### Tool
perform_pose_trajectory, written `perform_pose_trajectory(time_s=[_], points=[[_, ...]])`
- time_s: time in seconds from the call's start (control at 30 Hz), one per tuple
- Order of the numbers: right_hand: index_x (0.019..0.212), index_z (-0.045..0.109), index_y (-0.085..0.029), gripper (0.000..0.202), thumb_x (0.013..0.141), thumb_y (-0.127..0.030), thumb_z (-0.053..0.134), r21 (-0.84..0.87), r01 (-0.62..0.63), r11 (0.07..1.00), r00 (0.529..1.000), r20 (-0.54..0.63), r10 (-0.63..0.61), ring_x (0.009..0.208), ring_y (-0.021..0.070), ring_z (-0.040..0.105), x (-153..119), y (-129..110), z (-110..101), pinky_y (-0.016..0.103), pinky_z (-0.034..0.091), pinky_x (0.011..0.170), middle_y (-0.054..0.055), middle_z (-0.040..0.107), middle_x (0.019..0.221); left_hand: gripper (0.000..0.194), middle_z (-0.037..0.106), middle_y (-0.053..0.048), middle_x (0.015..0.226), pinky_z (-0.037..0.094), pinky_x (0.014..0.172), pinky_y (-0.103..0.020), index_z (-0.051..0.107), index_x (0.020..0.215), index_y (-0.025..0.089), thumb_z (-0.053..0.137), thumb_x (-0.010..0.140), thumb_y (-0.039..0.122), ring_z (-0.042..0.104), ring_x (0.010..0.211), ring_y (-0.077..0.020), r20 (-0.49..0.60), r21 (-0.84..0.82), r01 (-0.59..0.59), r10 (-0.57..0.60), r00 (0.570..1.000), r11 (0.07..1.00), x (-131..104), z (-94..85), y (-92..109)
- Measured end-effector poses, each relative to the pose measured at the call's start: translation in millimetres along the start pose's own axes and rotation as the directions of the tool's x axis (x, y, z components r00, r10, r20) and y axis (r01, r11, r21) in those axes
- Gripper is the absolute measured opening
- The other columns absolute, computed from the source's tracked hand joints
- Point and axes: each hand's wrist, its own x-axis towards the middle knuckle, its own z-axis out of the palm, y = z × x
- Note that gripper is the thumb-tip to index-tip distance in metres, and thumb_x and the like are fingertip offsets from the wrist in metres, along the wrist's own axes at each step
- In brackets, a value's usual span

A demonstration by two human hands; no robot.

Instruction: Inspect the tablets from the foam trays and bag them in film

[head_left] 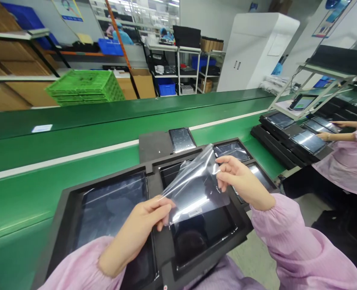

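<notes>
Green conveyor ran across the workshop behind my table, with green crates and shelves beyond it. Seen from my head, black trays lay before me, each holding dark screens. I held a clear film in the air above the nearer screen, both grips closed on it. My left hand pinched the film's lower left corner between thumb and fingers; my right hand pinched its upper right edge. The film's long axis ran on a slant from low left to high right, stretched between the two hands, and it sloped up away from me. The screen under it lay just below and slightly right of my left grip, so that hand was the nearer one. At far right another person's hands rested on a separate tray of screens.
</notes>
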Motion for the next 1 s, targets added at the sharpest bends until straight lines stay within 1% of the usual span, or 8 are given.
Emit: perform_pose_trajectory(time_s=[0.1, 0.2, 0.37, 0.47, 0.63, 0.73, 0.87, 1.0], points=[[0.111, 0.044, -0.023, 0.036, 0.078, -0.014, 0.057, -0.129, 0.256, 0.958, 0.964, -0.040, -0.263, 0.056, 0.0098, 0.054, -18.0, -11.9, -2.1, 0.023, 0.046, 0.053, -0.005, 0.056, 0.071, 0.019, 0.065, -0.001, 0.075, 0.050, 0.061, -0.024, 0.071, 0.082, 0.027, 0.054, 0.079, 0.036, 0.060, 0.066, -0.0152, -0.013, 0.472, -0.378, 0.435, 0.900, 0.797, -21.1, -10.8, 2.4], [0.118, 0.038, -0.028, 0.042, 0.082, -0.014, 0.054, -0.187, 0.386, 0.903, 0.918, -0.019, -0.396, 0.056, 0.0104, 0.054, -34.2, -17.4, -4.6, 0.024, 0.045, 0.053, -0.005, 0.056, 0.072, 0.023, 0.069, 0.003, 0.090, 0.052, 0.071, -0.023, 0.067, 0.098, 0.036, 0.053, 0.080, 0.037, 0.065, 0.080, -0.0177, 0.048, 0.672, -0.500, 0.642, 0.765, 0.546, -37.6, -15.2, -0.5], [0.118, 0.046, -0.020, 0.045, 0.074, -0.014, 0.057, -0.575, -0.016, 0.818, 0.999, 0.031, 0.041, 0.063, 0.0138, 0.057, -31.7, 16.1, -15.8, 0.027, 0.043, 0.062, -0.005, 0.060, 0.067, 0.036, 0.060, 0.005, 0.052, 0.049, 0.050, -0.018, 0.062, 0.105, 0.021, 0.048, 0.078, 0.040, 0.057, 0.046, -0.0123, 0.013, 0.637, -0.250, 0.314, 0.949, 0.730, -23.0, 5.0, -22.8], [0.109, 0.054, -0.019, 0.034, 0.076, -0.016, 0.055, -0.643, -0.089, 0.761, 0.993, 0.004, 0.120, 0.065, 0.0141, 0.057, -28.7, 33.3, -20.5, 0.027, 0.042, 0.065, -0.005, 0.060, 0.067, 0.054, 0.057, 0.007, 0.051, 0.049, 0.052, -0.020, 0.045, 0.125, 0.016, 0.045, 0.077, 0.041, 0.055, 0.046, -0.0126, -0.025, 0.612, -0.145, 0.201, 0.979, 0.778, -15.7, 17.2, -30.6], [0.128, 0.041, -0.023, 0.053, 0.077, -0.016, 0.056, -0.528, -0.012, 0.849, 0.988, 0.126, 0.093, 0.065, 0.0115, 0.056, -35.2, 34.6, -23.4, 0.024, 0.042, 0.065, -0.006, 0.062, 0.074, 0.079, 0.060, 0.007, 0.058, 0.049, 0.058, -0.022, 0.007, 0.142, 0.017, 0.044, 0.080, 0.050, 0.058, 0.055, -0.0134, -0.143, 0.515, -0.049, 0.142, 0.980, 0.856, -19.9, 18.3, -31.9], [0.130, 0.043, -0.025, 0.054, 0.078, -0.012, 0.053, -0.622, 0.054, 0.781, 0.972, 0.213, 0.102, 0.063, 0.0112, 0.054, -39.6, 32.1, -24.5, 0.024, 0.040, 0.064, -0.007, 0.060, 0.070, 0.079, 0.059, 0.007, 0.059, 0.048, 0.060, -0.022, 0.001, 0.143, 0.020, 0.044, 0.083, 0.048, 0.059, 0.058, -0.0126, -0.141, 0.465, -0.045, 0.124, 0.982, 0.884, -20.6, 14.0, -35.9], [0.126, 0.048, -0.024, 0.051, 0.078, -0.010, 0.055, -0.755, 0.180, 0.630, 0.951, 0.298, 0.086, 0.068, 0.0131, 0.052, -44.7, 28.6, -27.9, 0.025, 0.039, 0.067, -0.005, 0.060, 0.073, 0.048, 0.059, 0.006, 0.058, 0.048, 0.057, -0.018, 0.045, 0.130, 0.026, 0.047, 0.084, 0.041, 0.058, 0.054, -0.0104, 0.021, 0.605, -0.234, 0.279, 0.960, 0.761, -19.5, 11.8, -41.4], [0.123, 0.050, -0.023, 0.047, 0.079, -0.010, 0.058, -0.780, 0.266, 0.567, 0.914, 0.391, 0.109, 0.076, 0.0152, 0.051, -47.3, 25.8, -31.0, 0.025, 0.038, 0.068, -0.004, 0.062, 0.076, 0.023, 0.063, 0.003, 0.064, 0.047, 0.056, -0.018, 0.067, 0.097, 0.027, 0.048, 0.085, 0.033, 0.059, 0.057, -0.0103, 0.253, 0.698, -0.540, 0.544, 0.800, 0.469, -17.3, 14.8, -43.8]])
